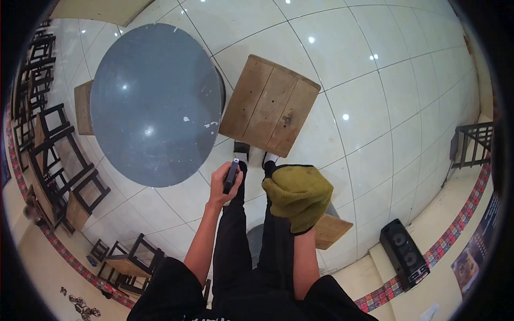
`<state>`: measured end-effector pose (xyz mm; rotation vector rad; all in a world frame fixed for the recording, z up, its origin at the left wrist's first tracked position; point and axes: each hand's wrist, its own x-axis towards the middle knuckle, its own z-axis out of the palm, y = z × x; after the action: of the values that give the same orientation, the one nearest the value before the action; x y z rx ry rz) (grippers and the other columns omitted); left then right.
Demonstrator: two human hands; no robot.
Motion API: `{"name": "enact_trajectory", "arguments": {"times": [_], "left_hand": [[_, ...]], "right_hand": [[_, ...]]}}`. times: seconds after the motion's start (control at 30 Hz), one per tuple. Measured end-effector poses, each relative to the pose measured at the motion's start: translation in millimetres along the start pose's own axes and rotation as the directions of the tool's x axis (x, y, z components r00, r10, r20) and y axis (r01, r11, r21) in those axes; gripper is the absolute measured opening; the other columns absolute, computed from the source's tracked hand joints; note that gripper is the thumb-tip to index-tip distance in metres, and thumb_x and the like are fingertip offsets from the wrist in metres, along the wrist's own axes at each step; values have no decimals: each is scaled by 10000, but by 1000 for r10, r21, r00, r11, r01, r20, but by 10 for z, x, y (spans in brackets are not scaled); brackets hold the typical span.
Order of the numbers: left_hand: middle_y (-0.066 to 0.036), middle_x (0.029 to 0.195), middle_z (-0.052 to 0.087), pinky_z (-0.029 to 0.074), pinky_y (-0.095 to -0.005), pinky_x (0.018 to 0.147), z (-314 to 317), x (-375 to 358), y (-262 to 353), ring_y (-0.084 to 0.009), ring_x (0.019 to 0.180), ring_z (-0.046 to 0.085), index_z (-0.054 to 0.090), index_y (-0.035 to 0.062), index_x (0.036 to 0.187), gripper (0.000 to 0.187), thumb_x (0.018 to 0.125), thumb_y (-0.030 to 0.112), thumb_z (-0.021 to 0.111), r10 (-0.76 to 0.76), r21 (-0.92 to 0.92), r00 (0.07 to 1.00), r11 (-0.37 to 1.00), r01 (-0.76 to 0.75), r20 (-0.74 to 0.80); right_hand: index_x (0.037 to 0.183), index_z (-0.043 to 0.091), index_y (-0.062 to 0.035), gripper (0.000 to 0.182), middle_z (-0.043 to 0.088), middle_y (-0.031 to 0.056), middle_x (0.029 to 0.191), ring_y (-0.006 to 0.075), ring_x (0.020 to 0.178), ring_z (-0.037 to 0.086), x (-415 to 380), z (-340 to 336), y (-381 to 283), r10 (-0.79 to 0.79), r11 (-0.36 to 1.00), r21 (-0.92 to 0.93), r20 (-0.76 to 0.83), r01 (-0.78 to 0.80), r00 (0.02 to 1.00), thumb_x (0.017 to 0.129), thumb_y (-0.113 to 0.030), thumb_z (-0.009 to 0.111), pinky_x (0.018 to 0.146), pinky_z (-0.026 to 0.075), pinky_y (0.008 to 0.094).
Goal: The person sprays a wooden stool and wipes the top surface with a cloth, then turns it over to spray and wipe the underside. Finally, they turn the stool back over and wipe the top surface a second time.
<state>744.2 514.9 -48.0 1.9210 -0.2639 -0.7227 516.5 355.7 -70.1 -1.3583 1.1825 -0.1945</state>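
My left hand (221, 184) is closed around a small black object with a pale, shiny tip (231, 176), held upright over my left leg. Its kind does not show clearly. An olive-green cloth with dark edging (300, 192) wraps over my right hand, which is hidden from the wrist (304, 239) onward. The cloth bunches in folds in front of my right leg. Just ahead of my feet stands a square wooden stool (270, 104) with a planked top and a dark knot.
A round grey table (155, 104) with chipped paint stands left of the stool. Another wooden seat (331, 231) shows behind the cloth. Stacked dark-framed stools (64, 155) line the left wall. A black speaker (404, 254) stands at lower right. White tiles (369, 101) cover the floor.
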Motion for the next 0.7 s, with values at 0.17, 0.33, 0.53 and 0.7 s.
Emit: {"name": "enact_trajectory", "arguments": {"times": [0.17, 0.33, 0.53, 0.7], "left_hand": [[-6, 717, 546, 440, -232, 603, 236, 51, -206, -75, 643, 531, 578, 16, 894, 71, 862, 48, 634, 6, -29, 995, 1000, -9, -100], [-30, 755, 576, 481, -249, 630, 426, 36, -357, -95, 658, 582, 572, -2, 903, 85, 890, 69, 616, -100, -170, 971, 983, 63, -219], [-33, 745, 575, 478, -254, 625, 490, 90, -346, -107, 652, 582, 576, -1, 891, 98, 876, 74, 637, -128, -176, 968, 980, 89, -218], [-55, 672, 543, 414, -275, 558, 506, 192, -272, -131, 575, 504, 568, -1, 827, 111, 836, 74, 650, -43, -123, 965, 992, 11, -260]], "right_hand": [[1317, 499, -119, 429, 573, 73, 1262, 245, 1170, 543, 102, -204, 145, 41, 999, -36, 45, -39, 998, 952, -340, 548, 1026, 388, 353], [1343, 483, -121, 444, 562, 75, 1288, 245, 1191, 531, 203, -253, 297, 82, 996, -50, 89, -78, 993, 965, -349, 537, 1048, 373, 357], [1374, 464, -123, 463, 550, 78, 1318, 245, 1217, 517, 525, -148, 337, 46, 997, -69, 163, -35, 986, 980, -359, 523, 1074, 354, 362], [1400, 449, -125, 478, 540, 80, 1344, 245, 1238, 506, 1519, 49, 207, -130, 982, -88, 313, 165, 941, 993, -368, 511, 1096, 339, 366]]}}
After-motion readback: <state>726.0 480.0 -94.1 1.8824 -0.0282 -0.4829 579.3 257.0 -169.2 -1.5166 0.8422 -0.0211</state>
